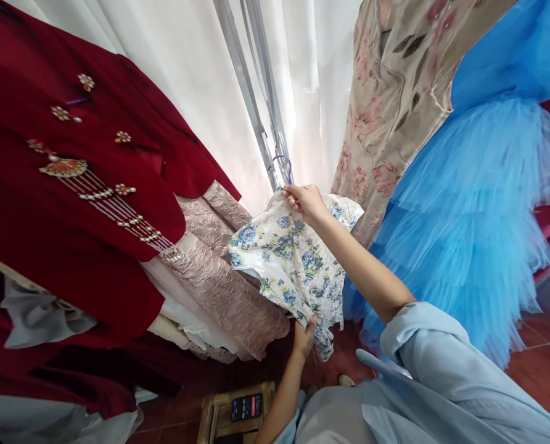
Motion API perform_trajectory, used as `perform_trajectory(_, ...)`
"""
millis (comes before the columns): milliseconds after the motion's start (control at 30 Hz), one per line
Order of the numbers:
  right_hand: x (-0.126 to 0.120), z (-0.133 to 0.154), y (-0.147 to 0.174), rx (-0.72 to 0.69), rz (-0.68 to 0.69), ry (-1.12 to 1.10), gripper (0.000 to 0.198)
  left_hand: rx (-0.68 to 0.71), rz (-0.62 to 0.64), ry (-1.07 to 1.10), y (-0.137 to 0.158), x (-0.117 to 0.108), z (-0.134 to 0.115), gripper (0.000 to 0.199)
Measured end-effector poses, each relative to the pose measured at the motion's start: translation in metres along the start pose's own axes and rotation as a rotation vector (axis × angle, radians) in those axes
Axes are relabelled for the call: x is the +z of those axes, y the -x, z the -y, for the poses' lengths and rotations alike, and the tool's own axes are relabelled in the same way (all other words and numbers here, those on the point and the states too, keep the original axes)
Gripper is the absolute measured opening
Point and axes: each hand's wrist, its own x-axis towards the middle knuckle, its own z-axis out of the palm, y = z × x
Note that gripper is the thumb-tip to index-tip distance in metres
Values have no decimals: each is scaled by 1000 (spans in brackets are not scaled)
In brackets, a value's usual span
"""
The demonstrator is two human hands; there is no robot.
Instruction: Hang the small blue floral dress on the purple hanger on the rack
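Note:
A short white blouse with blue flowers point(282, 256) hangs in front of me on a purple hanger point(288, 165), which hooks near a grey metal stand. My right hand point(305, 202) is closed at the blouse's neckline, thumb and fingers pinched together just below the hanger hook. Lower down, my left hand point(305, 335) grips the front hem, its thumb on top of the cloth. The fingers under the hem are hidden by the fabric. Between the two hands the front of the blouse is spread and slightly creased.
A dark red jacket with beaded brooches point(118, 154) and a pink textured garment point(229, 277) hang at left. At right hang a beige floral dress point(377, 123) and a blue tulle dress point(460, 234). Grey poles point(251, 74) stand before white curtains. A phone point(246, 407) lies on a wooden stool point(210, 410).

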Motion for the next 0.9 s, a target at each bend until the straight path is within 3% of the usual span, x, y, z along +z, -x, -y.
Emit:
perform_trajectory(133,-3,19,6,-84,64,34,25,10,-30,-85,-10,-25,-1,49)
perform_trajectory(233,-15,18,21,-151,109,95,29,14,-130,-149,-29,-64,-30,61)
perform_trajectory(300,-23,5,33,-173,149,141,32,211,-311,-141,-44,-86,-75,67)
perform_trajectory(400,-29,-22,51,-172,167,194,36,771,-547,-199,-62,-96,-174,58)
perform_trajectory(467,-28,-39,59,-200,140,214,35,1065,-450,-357,-69,-81,-248,46)
perform_trajectory(500,-27,-44,63,-226,128,230,35,1143,-308,-487,-72,-69,-282,41)
perform_trajectory(567,-25,-50,68,-287,122,277,33,1185,-2,-749,-76,-41,-341,34)
perform_trajectory(633,-24,-50,70,-338,123,337,33,1116,216,-928,-82,-15,-381,29)
perform_trajectory(700,-25,-49,71,-351,115,379,34,1015,374,-1077,-88,4,-402,25)
perform_trajectory(767,-27,-49,71,-339,83,396,34,989,452,-1167,-94,13,-408,23)
perform_trajectory(900,-30,-67,72,-295,-23,401,32,1118,373,-1165,-100,20,-396,22)
